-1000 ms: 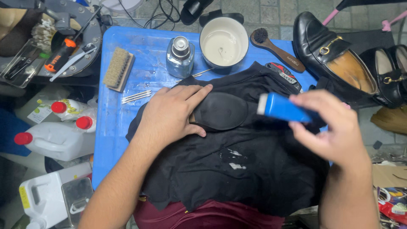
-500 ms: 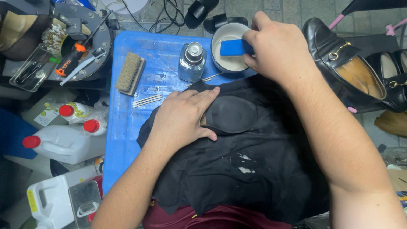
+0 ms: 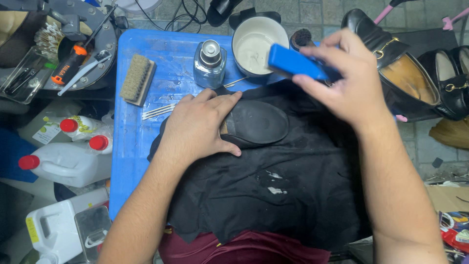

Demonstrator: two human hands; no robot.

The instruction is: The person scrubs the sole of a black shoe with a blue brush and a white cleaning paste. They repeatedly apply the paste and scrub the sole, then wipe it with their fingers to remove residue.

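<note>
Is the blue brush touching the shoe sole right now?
No. The right hand holds the blue brush up by the white bowl, clear of the sole under the left hand.

Brush in our right hand (image 3: pixel 354 80): a bright blue plastic block (image 3: pixel 295 62).
Shoe under our left hand (image 3: pixel 198 128): a matte black rubber sole (image 3: pixel 259 122), tan at the heel edge.
Cloth at centre frame: black fabric (image 3: pixel 273 195) with small white smears.
Table: a blue plastic top (image 3: pixel 134 142), streaked white.
Bowl at upper centre: a white round bowl (image 3: pixel 256 41), dark rim.
Jugs at left: white plastic jugs (image 3: pixel 66 164) with red caps.
</note>
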